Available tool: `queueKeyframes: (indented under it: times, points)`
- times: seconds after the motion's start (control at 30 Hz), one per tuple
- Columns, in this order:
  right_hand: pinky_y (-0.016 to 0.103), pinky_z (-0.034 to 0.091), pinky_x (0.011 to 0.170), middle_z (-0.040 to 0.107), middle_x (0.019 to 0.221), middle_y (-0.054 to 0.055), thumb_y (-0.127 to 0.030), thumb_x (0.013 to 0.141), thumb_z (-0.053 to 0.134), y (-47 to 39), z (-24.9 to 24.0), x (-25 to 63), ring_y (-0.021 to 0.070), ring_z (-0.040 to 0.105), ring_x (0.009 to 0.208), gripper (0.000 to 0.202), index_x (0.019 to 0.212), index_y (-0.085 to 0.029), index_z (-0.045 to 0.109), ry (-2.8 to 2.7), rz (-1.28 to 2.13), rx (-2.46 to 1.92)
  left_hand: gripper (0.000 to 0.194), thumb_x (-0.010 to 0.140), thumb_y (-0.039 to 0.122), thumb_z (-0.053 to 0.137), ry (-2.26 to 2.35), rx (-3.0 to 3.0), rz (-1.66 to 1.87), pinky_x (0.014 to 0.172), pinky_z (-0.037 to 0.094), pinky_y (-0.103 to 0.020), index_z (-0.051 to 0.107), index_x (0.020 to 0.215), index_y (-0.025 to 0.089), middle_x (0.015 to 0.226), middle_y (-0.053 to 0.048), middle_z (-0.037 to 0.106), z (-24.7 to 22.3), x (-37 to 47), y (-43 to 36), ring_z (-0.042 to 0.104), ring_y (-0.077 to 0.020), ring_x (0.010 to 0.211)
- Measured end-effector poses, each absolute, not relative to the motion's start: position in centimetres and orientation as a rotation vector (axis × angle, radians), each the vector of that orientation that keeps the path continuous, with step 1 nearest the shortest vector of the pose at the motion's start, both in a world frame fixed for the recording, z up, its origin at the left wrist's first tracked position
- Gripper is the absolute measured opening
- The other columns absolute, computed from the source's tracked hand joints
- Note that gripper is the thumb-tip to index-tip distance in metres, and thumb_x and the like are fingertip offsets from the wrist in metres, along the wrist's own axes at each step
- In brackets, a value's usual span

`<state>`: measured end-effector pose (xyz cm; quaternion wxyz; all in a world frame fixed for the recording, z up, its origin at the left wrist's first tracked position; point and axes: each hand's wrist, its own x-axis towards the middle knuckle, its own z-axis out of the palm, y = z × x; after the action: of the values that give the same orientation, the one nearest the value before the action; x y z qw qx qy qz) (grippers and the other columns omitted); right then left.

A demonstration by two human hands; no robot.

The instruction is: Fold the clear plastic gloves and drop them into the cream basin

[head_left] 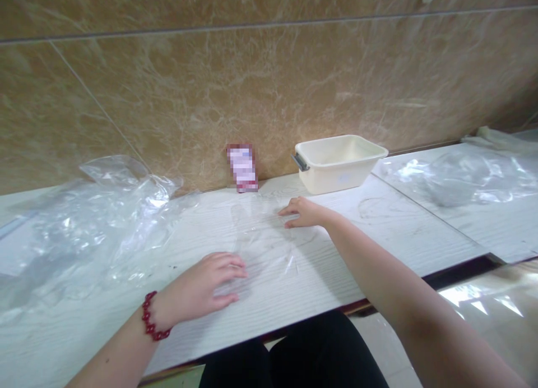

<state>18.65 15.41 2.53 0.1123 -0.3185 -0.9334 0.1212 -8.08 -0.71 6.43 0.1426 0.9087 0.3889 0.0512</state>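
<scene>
At the near edge, the person's dark-trousered legs (294, 354) are at the front of a white wood-grain counter (403, 248). The left hand (205, 287), on the near left, is palm down with its thumb apart from its fingers and nothing clamped between them; a red beaded bracelet (150, 320) circles that wrist. Just beyond its fingertips, in the middle of the counter, a thin clear plastic bag (264, 236) lies flat, its outline faint and its near right part creased. The right hand (309, 213) is farther off, at the bag's right side, fingers pointing left and slightly bent, the thumb apart from them, gripping nothing that shows. Whether either hand presses on the plastic, I cannot tell. To the left, a large crumpled heap of clear plastic (84, 236) spreads over the counter towards the wall. Beyond the right hand stands an upright cream tub (336, 175) with a grey handle at its left end. Left of the tub, a blurred red-edged phone (242, 168) leans against the brown marbled wall (210, 85). On the far right, past a seam in the counter, lies more crumpled plastic (474, 175).
</scene>
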Motion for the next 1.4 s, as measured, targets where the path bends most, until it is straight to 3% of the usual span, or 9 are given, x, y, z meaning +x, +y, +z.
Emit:
queueKeyframes:
  times: [0.17,0.57,0.7,0.83,1.03,1.13,1.23,1.3,1.4]
  points:
    - [0.026,0.035,0.073,0.059,0.078,0.005,-0.041,0.070,0.052,15.3,2.7,18.4,0.0142,0.052,0.073,0.038,0.100,-0.020,0.059,-2.644,0.336,-0.892,0.033,0.071,0.037,0.051,1.222,2.633,0.259,0.088,0.037,-0.036,0.054,0.102,0.027,0.109,-0.004,0.053,4.1,-9.3,-1.3,0.044,-0.0188,0.104]
    - [0.027,0.037,0.075,0.059,0.078,0.006,-0.036,0.075,0.047,13.7,4.0,18.0,0.0126,0.052,0.073,0.029,0.092,-0.017,0.061,-2.573,0.397,-0.733,0.015,0.078,0.022,0.041,1.260,2.730,0.286,0.086,0.037,-0.030,0.055,0.079,0.021,0.091,0.000,0.061,4.1,-7.2,-1.0,0.051,-0.0127,0.091]
    - [0.030,0.034,0.084,0.057,0.099,0.007,-0.049,0.067,0.053,12.4,5.2,17.6,0.0159,0.051,0.091,0.049,0.104,-0.017,0.054,-2.597,0.662,-0.451,0.011,0.077,0.024,0.040,1.543,2.462,0.479,0.080,0.041,-0.028,0.050,0.076,0.020,0.097,-0.001,0.060,5.4,-6.4,-1.2,0.053,-0.0138,0.090]
    - [0.033,0.028,0.092,0.043,0.121,0.009,-0.059,0.057,0.052,11.5,5.9,17.6,0.0198,0.040,0.110,0.082,0.124,-0.018,0.033,-2.571,0.959,-0.221,0.013,0.078,0.029,0.036,1.690,2.163,0.601,0.056,0.045,-0.023,0.045,0.077,0.021,0.093,-0.003,0.061,7.0,-5.5,-1.0,0.057,-0.0152,0.082]
    - [0.036,0.017,0.099,0.025,0.132,0.008,-0.051,0.045,0.067,11.1,4.9,17.3,0.0231,0.020,0.122,0.101,0.130,-0.020,0.021,-2.738,0.801,-0.392,0.012,0.077,0.032,0.037,1.753,2.003,0.729,0.058,0.044,-0.023,0.042,0.074,0.021,0.081,-0.002,0.063,8.2,-5.5,-0.1,0.057,-0.0171,0.085]
    - [0.033,0.019,0.099,0.025,0.133,0.005,-0.044,0.055,0.064,11.2,4.1,16.9,0.0207,0.020,0.122,0.088,0.129,-0.022,0.021,-2.724,0.738,-0.473,0.012,0.078,0.032,0.037,1.754,1.983,0.753,0.061,0.044,-0.024,0.041,0.075,0.021,0.081,-0.002,0.063,8.3,-5.7,-0.2,0.057,-0.0168,0.086]
    - [0.029,0.028,0.094,0.036,0.127,0.002,-0.035,0.076,0.047,11.4,3.8,16.6,0.0157,0.037,0.113,0.054,0.126,-0.025,0.030,-2.654,0.796,-0.560,0.013,0.080,0.034,0.035,1.706,2.003,0.736,0.061,0.044,-0.024,0.041,0.077,0.022,0.082,-0.003,0.063,8.2,-5.8,-0.8,0.057,-0.0166,0.087]
    - [0.025,0.034,0.088,0.043,0.121,0.001,-0.030,0.081,0.039,11.5,3.9,16.5,0.0136,0.047,0.104,0.040,0.120,-0.025,0.040,-2.661,0.898,-0.552,0.016,0.078,0.036,0.039,1.616,2.055,0.689,0.066,0.045,-0.025,0.042,0.084,0.022,0.088,-0.004,0.062,7.9,-5.8,-1.3,0.056,-0.0168,0.089]
    - [0.023,0.035,0.087,0.046,0.119,0.000,-0.027,0.081,0.039,11.5,4.1,16.5,0.0121,0.047,0.104,0.035,0.115,-0.025,0.046,-2.679,1.018,-0.451,0.045,0.065,0.040,0.056,1.444,2.211,0.596,0.084,0.039,-0.031,0.042,0.103,0.023,0.110,-0.005,0.053,6.7,-6.1,-1.8,0.049,-0.0195,0.101]
